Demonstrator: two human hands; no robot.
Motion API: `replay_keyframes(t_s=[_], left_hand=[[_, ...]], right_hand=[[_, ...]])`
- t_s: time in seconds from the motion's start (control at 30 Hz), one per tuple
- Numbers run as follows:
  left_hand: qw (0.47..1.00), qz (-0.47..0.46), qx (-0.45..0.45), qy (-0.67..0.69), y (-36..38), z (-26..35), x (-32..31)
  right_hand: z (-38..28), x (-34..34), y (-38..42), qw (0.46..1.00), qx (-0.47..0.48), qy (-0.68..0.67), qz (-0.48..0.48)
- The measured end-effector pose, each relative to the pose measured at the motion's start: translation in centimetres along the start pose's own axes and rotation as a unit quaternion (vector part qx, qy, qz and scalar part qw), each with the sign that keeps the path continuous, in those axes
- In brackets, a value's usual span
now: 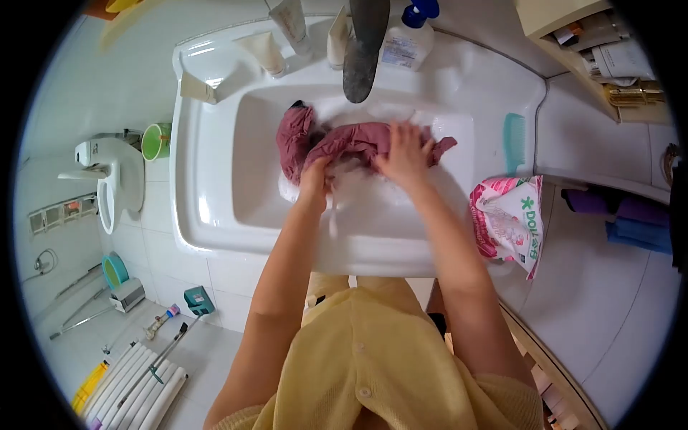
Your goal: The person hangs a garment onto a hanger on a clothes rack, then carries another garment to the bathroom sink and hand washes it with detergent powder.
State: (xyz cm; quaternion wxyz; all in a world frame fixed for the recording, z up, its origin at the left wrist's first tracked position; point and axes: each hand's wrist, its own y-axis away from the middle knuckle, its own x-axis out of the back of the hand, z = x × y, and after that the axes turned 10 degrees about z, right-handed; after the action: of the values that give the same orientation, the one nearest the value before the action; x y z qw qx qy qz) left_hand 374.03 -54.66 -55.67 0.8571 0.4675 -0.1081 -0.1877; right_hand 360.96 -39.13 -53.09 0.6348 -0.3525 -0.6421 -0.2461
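Observation:
A wet, dusky pink cloth [355, 140] lies bunched across the white sink basin [258, 193], with suds around it. My left hand [314, 179] is at the cloth's lower left edge, its fingers curled round the fabric. Water or foam trails down beside that wrist. On the cloth's right part rests my right hand [405, 152], fingers spread and slightly blurred over the fabric. The dark faucet [365, 54] hangs over the basin just behind the cloth.
Several tubes [266, 54] and a pump bottle [410, 39] stand along the sink's back ledge. A teal comb [514, 143] lies on the right ledge, above a pink and white bag [510, 221] at the front right corner. An open shelf [573, 50] juts in at upper right.

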Motion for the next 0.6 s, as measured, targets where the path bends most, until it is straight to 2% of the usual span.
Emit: replay_keyframes(t_s=[0.03,0.13,0.17,0.27,0.3,0.33,0.4,0.43,0.5,0.53,0.6], left_hand=[[1.000,0.018,-0.018,-0.007,0.6,0.2,-0.5],[0.994,0.043,-0.089,-0.035,-0.7,0.3,-0.6],[0.996,0.025,-0.080,-0.025,-1.2,0.3,0.0],[0.998,-0.021,-0.044,0.039,-1.7,0.5,1.2],[0.996,-0.033,-0.026,0.079,-1.4,0.4,0.9],[0.992,-0.046,-0.008,0.119,-0.8,0.5,0.5],[0.988,-0.011,0.061,0.140,1.1,1.0,-0.3],[0.984,0.008,0.094,0.150,1.9,1.1,-0.4],[0.969,0.000,0.123,0.213,2.4,0.7,-0.2],[0.961,-0.005,0.138,0.242,2.6,0.7,-0.2],[0.928,-0.116,0.128,0.331,2.9,0.9,-0.7]], right_hand=[[-1.2,-0.4,1.0,0.999,0.011,-0.036,-0.039],[-1.1,-1.0,2.1,0.968,0.219,0.021,-0.120],[0.6,-3.5,1.6,0.968,0.214,0.058,-0.115],[-1.2,-0.7,0.7,0.993,0.013,0.020,-0.114],[-2.8,-1.4,2.1,0.998,0.022,0.025,-0.058],[-2.8,-1.4,2.5,0.994,0.081,0.016,-0.078],[-2.7,-1.5,3.3,0.972,0.200,-0.005,-0.124],[-1.8,-2.0,2.4,0.976,0.209,-0.004,-0.067],[-1.8,-2.5,1.1,0.992,0.018,-0.121,-0.020],[-2.6,-2.5,0.8,0.983,-0.090,-0.161,0.015],[-4.1,-1.8,1.9,0.901,-0.066,-0.428,0.025]])
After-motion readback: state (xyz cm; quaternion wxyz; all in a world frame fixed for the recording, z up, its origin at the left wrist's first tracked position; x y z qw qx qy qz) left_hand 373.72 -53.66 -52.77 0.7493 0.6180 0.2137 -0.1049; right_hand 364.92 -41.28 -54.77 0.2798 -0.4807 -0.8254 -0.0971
